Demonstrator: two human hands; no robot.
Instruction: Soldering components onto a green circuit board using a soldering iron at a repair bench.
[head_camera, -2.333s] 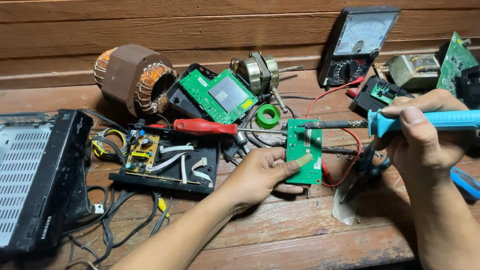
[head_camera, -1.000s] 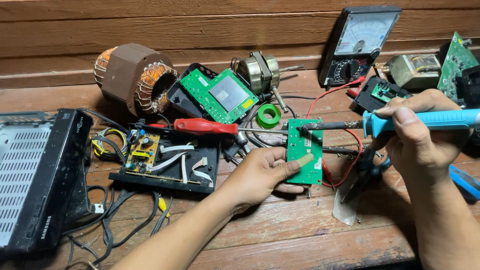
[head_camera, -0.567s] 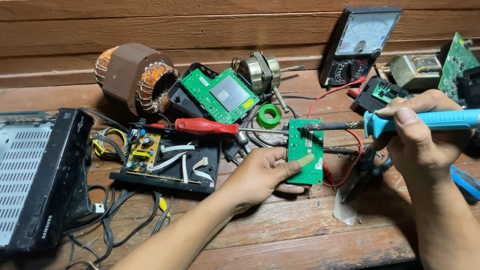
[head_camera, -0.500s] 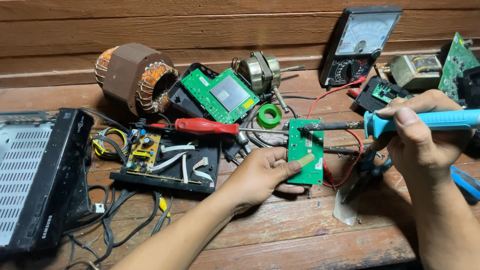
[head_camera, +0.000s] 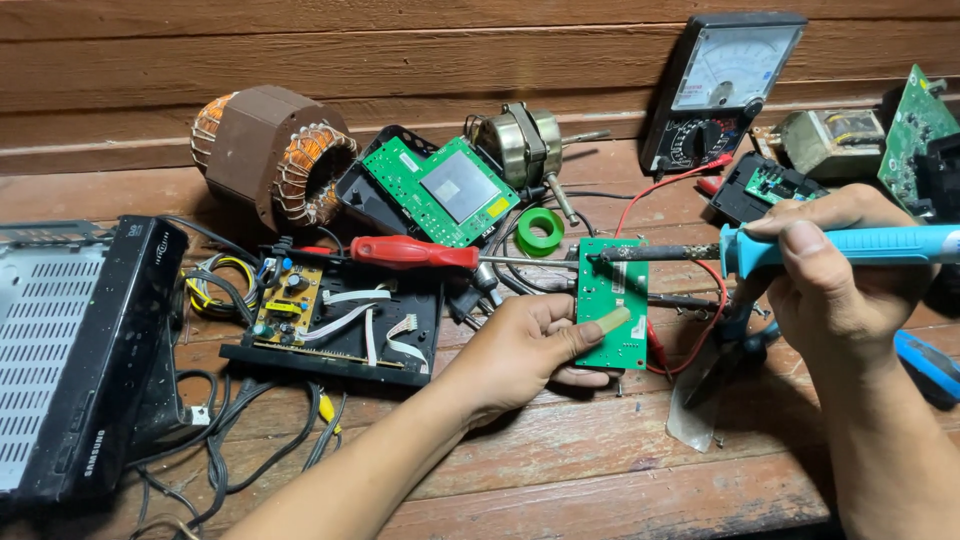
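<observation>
1. Soldering is the step in hand, by the look of it: the right hand (head_camera: 835, 285) is wrapped shut around the blue handle of a soldering iron (head_camera: 760, 250), thumb pressed along the top, and the dark tip reaches left to the upper left corner of a small green circuit board (head_camera: 612, 315).
2. The left hand (head_camera: 520, 350) steadies that board, thumb pinching its face near the middle and fingers curled beneath, lifting it a little off the wooden bench (head_camera: 560, 470). The board sits centre-right, between both hands.
3. Whether the tip actually touches a joint is too fine to tell; it lies at the board's top edge.
4. Just left of the board, a red-handled screwdriver (head_camera: 415, 252) lies with its shaft pointing at it, and a green roll of tape (head_camera: 541, 231) sits just above.
5. Farther left: an open black tray with a yellow board and white ribbon cables (head_camera: 335, 325), a larger green board with a screen (head_camera: 440, 190), a copper-wound motor stator (head_camera: 270, 155), and a black box (head_camera: 80, 350) at the edge.
6. Behind the right hand, an analogue multimeter (head_camera: 725, 90) leans on the wall, its red lead trailing down.
7. In my judgement the next move calls for a steady tip on one pad, a firm pinch on the board, and the thumb kept away from the hot end.
</observation>
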